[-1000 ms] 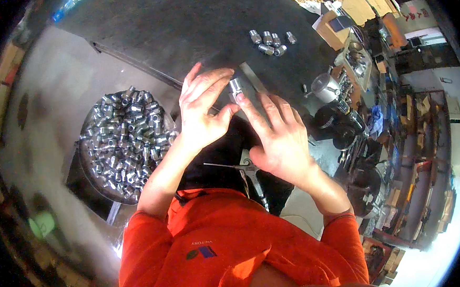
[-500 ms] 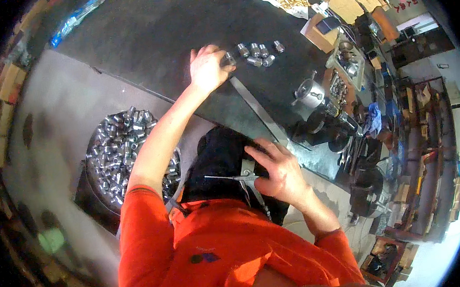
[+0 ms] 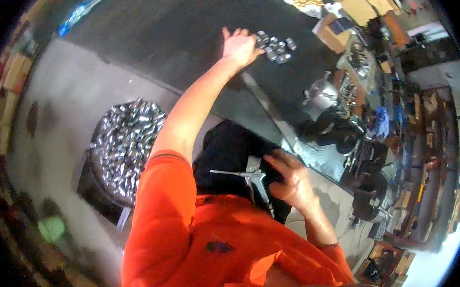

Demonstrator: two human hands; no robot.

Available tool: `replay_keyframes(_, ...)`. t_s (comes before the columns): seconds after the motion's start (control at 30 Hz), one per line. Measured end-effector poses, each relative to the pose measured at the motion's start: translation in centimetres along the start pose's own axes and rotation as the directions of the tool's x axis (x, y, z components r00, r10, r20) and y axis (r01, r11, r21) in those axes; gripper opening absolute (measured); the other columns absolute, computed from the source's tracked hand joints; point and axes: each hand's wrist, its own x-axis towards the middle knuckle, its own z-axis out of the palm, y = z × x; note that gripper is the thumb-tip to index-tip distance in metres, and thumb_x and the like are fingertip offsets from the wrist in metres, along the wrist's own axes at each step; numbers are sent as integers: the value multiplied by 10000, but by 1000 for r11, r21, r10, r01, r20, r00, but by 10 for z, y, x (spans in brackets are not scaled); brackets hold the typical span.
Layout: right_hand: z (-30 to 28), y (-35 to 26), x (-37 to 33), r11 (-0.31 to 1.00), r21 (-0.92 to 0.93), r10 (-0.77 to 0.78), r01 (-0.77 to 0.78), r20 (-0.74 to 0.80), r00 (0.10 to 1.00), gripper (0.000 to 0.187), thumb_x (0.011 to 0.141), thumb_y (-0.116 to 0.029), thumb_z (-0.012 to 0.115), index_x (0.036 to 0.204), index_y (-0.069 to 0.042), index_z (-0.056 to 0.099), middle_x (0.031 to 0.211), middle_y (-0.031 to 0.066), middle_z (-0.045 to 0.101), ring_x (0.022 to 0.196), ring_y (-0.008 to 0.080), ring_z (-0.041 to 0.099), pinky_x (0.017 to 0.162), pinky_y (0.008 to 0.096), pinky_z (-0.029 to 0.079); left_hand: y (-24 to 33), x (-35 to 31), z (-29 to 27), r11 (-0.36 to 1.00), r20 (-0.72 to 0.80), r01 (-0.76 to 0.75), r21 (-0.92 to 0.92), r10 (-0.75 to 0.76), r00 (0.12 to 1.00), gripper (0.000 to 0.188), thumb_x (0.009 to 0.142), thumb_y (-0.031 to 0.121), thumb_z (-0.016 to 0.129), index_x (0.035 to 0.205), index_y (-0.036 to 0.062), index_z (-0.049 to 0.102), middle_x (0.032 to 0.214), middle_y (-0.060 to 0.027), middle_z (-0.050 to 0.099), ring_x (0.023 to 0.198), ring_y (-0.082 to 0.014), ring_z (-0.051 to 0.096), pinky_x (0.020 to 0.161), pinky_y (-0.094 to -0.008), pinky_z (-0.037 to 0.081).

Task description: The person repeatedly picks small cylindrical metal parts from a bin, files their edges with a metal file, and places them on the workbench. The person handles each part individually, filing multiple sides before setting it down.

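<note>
Noted at the far left a pale green object [image 3: 52, 229], then a crumpled blue plastic wrap [image 3: 82, 14] at the corner of the dark table [image 3: 165, 37]. Found next a big heap of metal fittings [image 3: 130, 149] in a round container [image 3: 99, 178], beside the table. Followed the orange sleeve [image 3: 164, 184] up to the left hand [image 3: 241, 49], reaching over the tabletop, fingers partly spread. Saw below a silver blow gun [image 3: 254, 178] across the black-clad lap, nozzle pointing left. Spotted, close by the left thumb, a small cluster of loose fittings [image 3: 277, 47] on the table; could not tell a grip on the nearest from mere closeness. Met the right hand [image 3: 294, 181] just beside the gun, blurred, fingers loosely bent, apparently holding nothing. Ended with a silver cup-shaped device [image 3: 320, 93] and a cardboard box [image 3: 333, 30].
</note>
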Motion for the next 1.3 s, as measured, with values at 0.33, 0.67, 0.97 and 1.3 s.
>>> replay_keyframes(0.33, 22, 6, -8, 984, 174, 18, -35, 97, 995, 580, 591, -42, 614, 1170, -26, 639, 1191, 230, 609, 1062, 405, 611, 903, 407, 508, -119, -228, -124, 872, -235, 216, -440, -344, 909, 291, 837, 119, 674, 1101, -3, 684, 896, -162, 727, 797, -180, 715, 701, -301, 546)
replay_keyframes(0.67, 29, 3, 1, 976, 214, -76, 46, 137, 988, 579, 605, -40, 624, 1184, -24, 633, 1158, 227, 623, 1029, 401, 620, 879, 392, 514, -129, -387, -60, 891, 354, 400, 214, -452, 819, 333, 790, 242, 661, 1106, 137, 658, 958, -156, 671, 829, -365, 666, 728, -490, 537)
replay_keyframes(0.97, 29, 3, -8, 976, 213, -73, 45, 126, 989, 556, 610, -43, 611, 1165, -14, 635, 1099, 224, 637, 959, 404, 626, 822, 402, 521, -134, -385, -46, 886, 414, 361, 291, -457, 788, 206, 807, 236, 615, 971, 130, 678, 888, -148, 682, 804, -362, 675, 697, -489, 537)
replay_keyframes(1.3, 20, 10, -17, 984, 174, -63, 48, 86, 994, 553, 608, -63, 640, 1160, -27, 636, 1061, 207, 648, 929, 394, 632, 788, 414, 533, -99, -281, -112, 752, 485, 556, -354, -360, 797, 225, 879, 223, 623, 887, 4, 674, 709, -141, 661, 603, -220, 674, 602, -366, 515)
